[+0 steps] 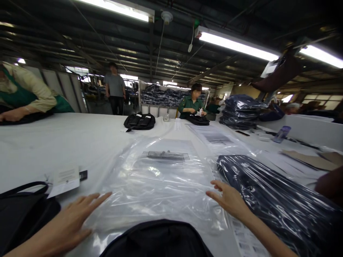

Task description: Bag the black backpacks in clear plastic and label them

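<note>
A clear plastic bag [160, 182] lies flat on the white table, with printed lines near its far end. My left hand [68, 219] hovers at the bag's left side, fingers stretched out and holding nothing. At the right side is my right hand [227, 198], its thumb and fingers apart with nothing between them. Whether either hand touches the plastic I cannot tell. The top of a black backpack [158, 239] shows at the near edge, in front of the bag. Left of my left hand lies another black bag [24, 214] with a white paper tag [65, 180].
Dark bags wrapped in plastic [270, 192] lie at the right, and more are stacked [241, 110] farther back. A co-worker [193, 103] across the table handles a black bag [198, 119]. Another black bag [139, 121] lies nearby. At far left, a person's arm [29, 107] reaches in.
</note>
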